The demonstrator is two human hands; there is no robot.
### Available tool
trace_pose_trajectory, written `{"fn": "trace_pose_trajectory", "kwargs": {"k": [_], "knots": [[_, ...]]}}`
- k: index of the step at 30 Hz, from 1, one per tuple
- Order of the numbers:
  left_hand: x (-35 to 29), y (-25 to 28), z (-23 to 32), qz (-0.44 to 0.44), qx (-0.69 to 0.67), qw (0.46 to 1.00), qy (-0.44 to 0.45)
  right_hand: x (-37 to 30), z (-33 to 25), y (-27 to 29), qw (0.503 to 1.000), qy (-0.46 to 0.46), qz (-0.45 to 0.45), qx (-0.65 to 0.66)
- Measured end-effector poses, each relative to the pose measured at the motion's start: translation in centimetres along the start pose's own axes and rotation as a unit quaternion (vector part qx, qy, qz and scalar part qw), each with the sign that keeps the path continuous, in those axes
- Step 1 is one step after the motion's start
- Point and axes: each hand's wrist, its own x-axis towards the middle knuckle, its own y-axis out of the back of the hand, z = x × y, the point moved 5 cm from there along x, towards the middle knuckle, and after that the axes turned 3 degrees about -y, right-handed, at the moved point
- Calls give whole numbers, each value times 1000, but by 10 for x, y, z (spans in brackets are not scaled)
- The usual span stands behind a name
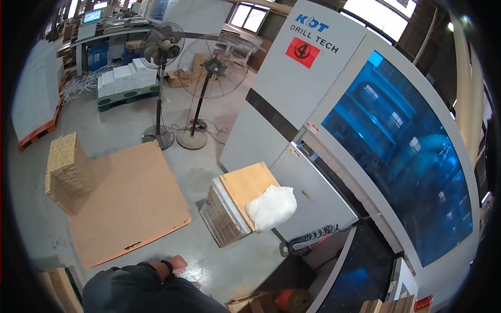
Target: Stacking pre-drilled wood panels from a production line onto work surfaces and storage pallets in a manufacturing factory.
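My left hand (177, 262) shows at the lower edge, at the end of a dark sleeve with a black wristband. It hangs above the grey concrete floor and holds nothing that I can see; its fingers are too blurred to read. Nearest to it is a large brown board (130, 203) lying flat on the floor, with its near edge just left of the hand. To the right stands a low stack of panels (222, 219) topped by a brown sheet (245, 182), and a white sack (271, 207) rests on that. My right hand is out of view.
A big white machine with a blue window (402, 156) fills the right side, and a coiled black cable (308, 240) hangs at its base. A stack of perforated boards (65, 172) stands at left. Two pedestal fans (162, 44) (211, 68) stand behind. White boxes sit on a green pallet (128, 96).
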Motion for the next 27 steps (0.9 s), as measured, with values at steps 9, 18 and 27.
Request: {"fn": "trace_pose_trajectory", "kwargs": {"k": [9,18,27], "knots": [[20,20,19,64,224,951,-202,14,-52,48,995,-60,26,-81],[-6,38,19,-48,67,992,-96,26,-61,44,987,-97,29,-126],[-15,48,21,-53,-322,923,206,18,-56,46,985,-119,30,-121]]}}
